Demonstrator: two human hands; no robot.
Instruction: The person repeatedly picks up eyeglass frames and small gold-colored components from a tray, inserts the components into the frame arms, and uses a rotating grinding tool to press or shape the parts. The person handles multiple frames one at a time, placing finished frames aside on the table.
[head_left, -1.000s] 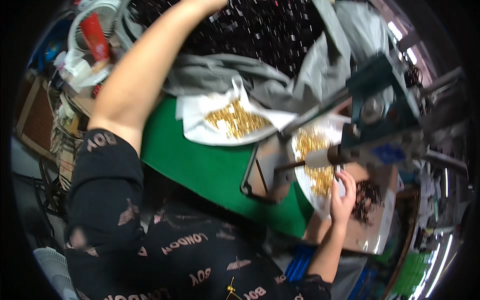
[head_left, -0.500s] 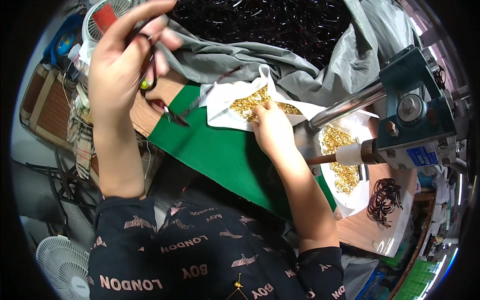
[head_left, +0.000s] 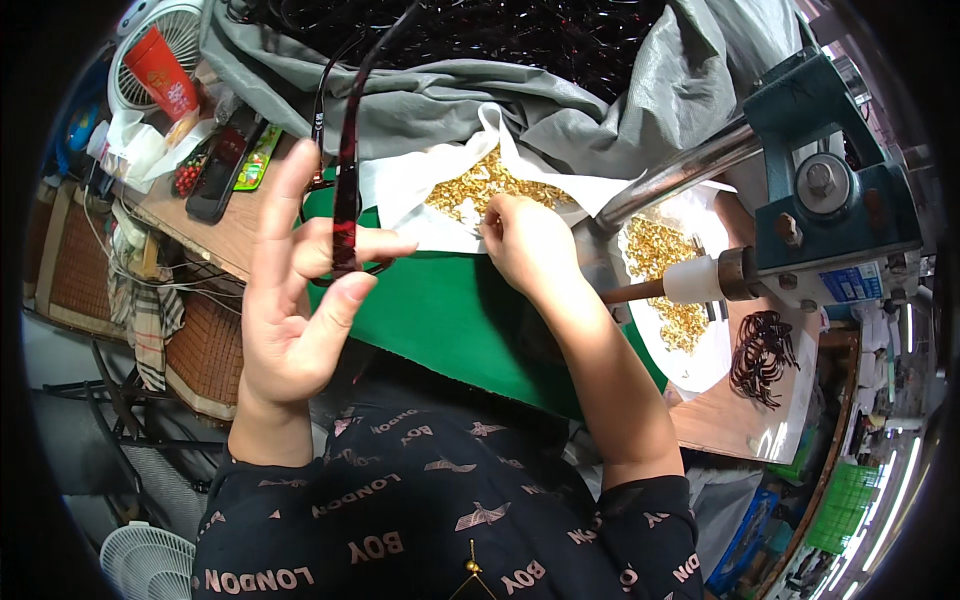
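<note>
My left hand (head_left: pixel 290 320) is raised over the left part of the table, closed on a dark reddish tortoiseshell eyeglass frame (head_left: pixel 346 190). Thumb and bent fingers pinch it near its lower end, while its long temple arms point up and away. My right hand (head_left: pixel 535 250) reaches into a heap of small gold metal pieces (head_left: pixel 485 180) lying in folded white paper (head_left: pixel 395 190). Its fingers are curled together at the heap's near edge; their tips are hidden, so I cannot see what they pinch. Under both hands lies a green mat (head_left: pixel 450 320).
A teal press-like machine (head_left: pixel 835 170) with a metal rod stands at the right. Beside it are a second gold heap (head_left: pixel 665 270) and a dark bundle of curved strips (head_left: pixel 765 360). Many dark frames (head_left: pixel 470 35) lie on grey cloth. A phone (head_left: pixel 222 175) and red cup (head_left: pixel 160 75) sit left.
My left hand has come down and nearer with the eyeglass frame, which has turned so its arms point away. My right hand stays at the gold heap. The view has shifted slightly.
</note>
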